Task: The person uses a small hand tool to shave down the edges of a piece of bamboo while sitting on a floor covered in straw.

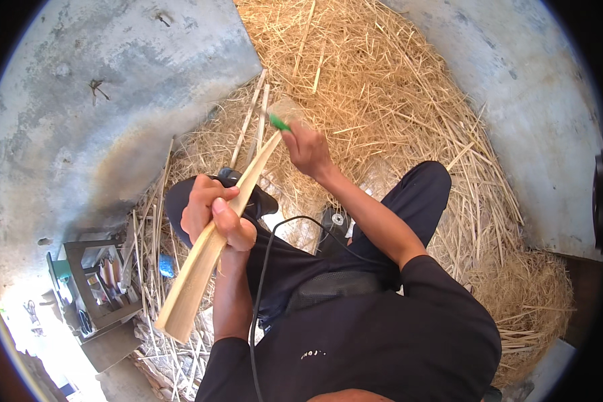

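A long split length of pale bamboo [193,281] slants from the lower left up toward the middle, its broad end closest to my body. My left hand [216,213] is closed around it about midway, above my left thigh. At the narrow far end, my right hand [308,149] grips a green-handled knife [279,122]. The blade is faint and blurred, lying close to the bamboo's tip, and I cannot tell whether it touches.
Straw-like shavings [382,100] cover the floor ahead and to the right. Loose bamboo strips [249,120] lie beyond my left foot. Grey walls [127,80] stand on both sides. A wooden shelf [90,288] holds small things at left. A black cable [266,261] loops across my lap.
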A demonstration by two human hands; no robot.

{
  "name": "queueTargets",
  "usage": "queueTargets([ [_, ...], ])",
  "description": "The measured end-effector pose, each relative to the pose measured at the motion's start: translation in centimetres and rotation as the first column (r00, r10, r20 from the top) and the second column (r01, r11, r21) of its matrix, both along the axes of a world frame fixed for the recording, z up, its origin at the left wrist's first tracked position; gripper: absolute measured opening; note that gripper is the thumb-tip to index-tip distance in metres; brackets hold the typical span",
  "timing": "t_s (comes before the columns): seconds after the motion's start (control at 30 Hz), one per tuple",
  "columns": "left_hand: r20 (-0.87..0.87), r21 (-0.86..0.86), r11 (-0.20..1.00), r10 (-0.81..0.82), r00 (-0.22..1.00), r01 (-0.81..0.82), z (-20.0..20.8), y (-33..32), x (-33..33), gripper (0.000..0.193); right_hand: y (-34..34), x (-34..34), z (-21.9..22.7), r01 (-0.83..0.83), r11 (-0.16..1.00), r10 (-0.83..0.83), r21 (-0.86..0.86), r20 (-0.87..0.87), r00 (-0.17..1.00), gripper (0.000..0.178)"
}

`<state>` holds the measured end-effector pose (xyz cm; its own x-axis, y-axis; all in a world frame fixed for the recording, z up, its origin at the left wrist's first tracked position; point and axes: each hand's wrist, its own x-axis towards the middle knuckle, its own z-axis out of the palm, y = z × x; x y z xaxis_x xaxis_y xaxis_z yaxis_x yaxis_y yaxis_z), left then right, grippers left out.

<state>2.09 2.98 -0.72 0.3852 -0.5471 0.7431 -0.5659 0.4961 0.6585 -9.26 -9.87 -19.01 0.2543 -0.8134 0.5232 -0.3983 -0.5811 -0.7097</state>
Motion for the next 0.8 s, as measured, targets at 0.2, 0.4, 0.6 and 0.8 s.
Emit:
queueTargets([
  [0.2, 0.064, -0.067, 0.997, -0.038, 0.997, 0.042, -0.2, -0.6, -1.1, 0.02, 0.6, -0.9, -11.7, 0.361, 0.898, -0.182, 0.251, -0.536, 0.825, 0.046],
  [0.4, -0.143, -0.092, 0.995, -0.043, 0.989, 0.03, 0.5, -0.7, 1.1, 0.018, -4.2, -2.0, -6.3, -0.402, 0.052, -0.103, 0.914, 0.406, 0.908, 0.045],
  [0.6, -0.055, 0.07, 0.995, 0.08, 0.995, -0.076, 0.1, -1.0, 0.8, 0.021, 0.3, -0.2, 4.8, -0.019, 0.957, -0.013, 0.289, 0.11, 0.994, 0.034],
  [0.8, -0.195, -0.181, 0.983, -0.028, 0.98, -0.008, 1.3, -0.3, 1.2, 0.019, 2.8, -1.2, 2.3, -0.089, 0.914, 0.047, 0.396, 0.113, 0.992, 0.029],
])
